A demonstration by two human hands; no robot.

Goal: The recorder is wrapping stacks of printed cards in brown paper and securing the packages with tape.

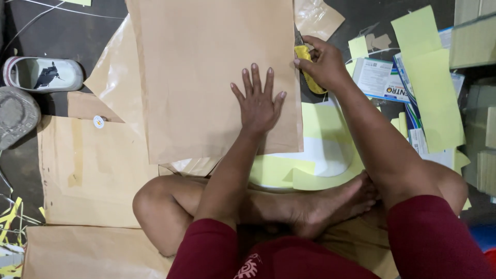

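Note:
A large sheet of brown paper (206, 67) lies on the floor in front of my crossed legs. My left hand (257, 103) presses flat on it near its right edge, fingers spread. My right hand (323, 64) grips a yellow utility knife (306, 67) at the sheet's right edge, blade end pointing away from me. Pale yellow-green paper sheets (320, 129) lie under and beside the brown sheet.
More brown cardboard pieces (88, 170) cover the floor at left. A white shoe (44, 73) and a grey sole (15, 113) sit at far left. Printed cartons (380, 77) and yellow-green strips (434, 88) lie at right, with stacked cardboard (473, 41) beyond.

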